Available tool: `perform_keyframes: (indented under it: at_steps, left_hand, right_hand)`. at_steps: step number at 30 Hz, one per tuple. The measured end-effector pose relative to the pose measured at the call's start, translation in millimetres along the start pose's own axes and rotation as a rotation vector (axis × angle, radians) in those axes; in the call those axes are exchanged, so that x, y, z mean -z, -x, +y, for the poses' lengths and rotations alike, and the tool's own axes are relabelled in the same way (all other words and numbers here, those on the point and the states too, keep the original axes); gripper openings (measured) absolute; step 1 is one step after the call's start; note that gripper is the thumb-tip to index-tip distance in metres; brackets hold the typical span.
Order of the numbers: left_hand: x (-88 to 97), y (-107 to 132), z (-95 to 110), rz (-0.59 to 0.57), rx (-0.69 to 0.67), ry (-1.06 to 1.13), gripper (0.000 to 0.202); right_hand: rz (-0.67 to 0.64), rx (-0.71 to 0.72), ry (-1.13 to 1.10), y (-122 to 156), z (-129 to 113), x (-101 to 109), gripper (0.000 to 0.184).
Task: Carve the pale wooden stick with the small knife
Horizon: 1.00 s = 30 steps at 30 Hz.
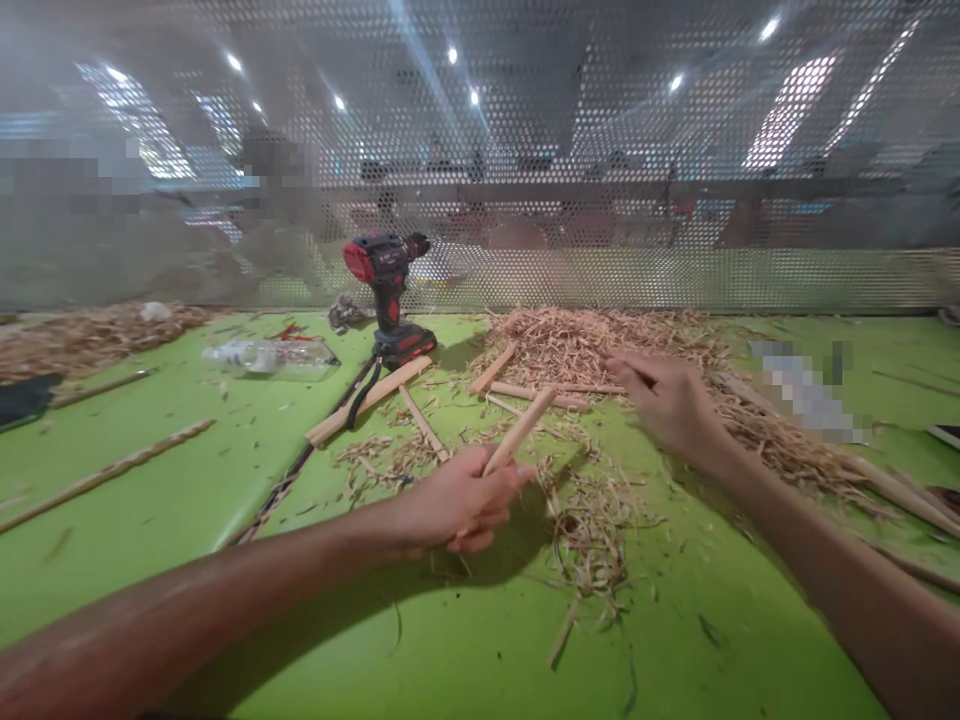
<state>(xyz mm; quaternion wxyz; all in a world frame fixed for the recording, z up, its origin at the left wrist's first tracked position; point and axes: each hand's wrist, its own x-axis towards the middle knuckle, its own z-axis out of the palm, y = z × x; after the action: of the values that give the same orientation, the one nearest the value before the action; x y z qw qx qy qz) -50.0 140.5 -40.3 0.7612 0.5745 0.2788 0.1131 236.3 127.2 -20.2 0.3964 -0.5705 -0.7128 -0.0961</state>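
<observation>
My left hand [465,495] is closed round a short rounded wooden stick [525,425] that points up and to the right over the green table [187,500]. My right hand [664,395] reaches forward to the edge of a heap of wood shavings [600,345], its fingers curled over a thin wooden stick [592,388] that lies there. A few more short sticks [495,367] rest just left of that hand.
A red and black cordless drill [390,290] stands at the back centre. A flat wooden slat [367,400] and a clear plastic bottle [270,357] lie beside it. Long sticks [105,475] lie at the left and right. A perforated metal screen [675,270] closes the far edge.
</observation>
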Motion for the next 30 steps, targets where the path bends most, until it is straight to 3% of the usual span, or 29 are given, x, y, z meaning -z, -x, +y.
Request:
perform_keyframes:
  at_steps: [6, 11, 21, 30]
  left_hand:
    - [2.8, -4.4, -4.9, 0.028, -0.058, 0.063, 0.030]
    - [-1.0, -3.3, -4.8, 0.092, -0.100, 0.075, 0.029]
    - [-3.7, 1.4, 1.1, 0.008, -0.107, 0.171, 0.028]
    - [-2.9, 5.8, 4.7, -0.096, -0.104, 0.189, 0.032]
  right_hand:
    - [-0.209, 0.089, -0.169, 15.7, -50.3, -19.2, 0.026]
    - [-0.218, 0.247, -0.075, 30.8, -67.6, -37.3, 0.031]
    - [-0.157, 0.338, 0.142, 32.8, -69.7, -34.7, 0.036]
    - [-0.093, 0.323, 0.156, 27.8, -60.5, -30.9, 0.030]
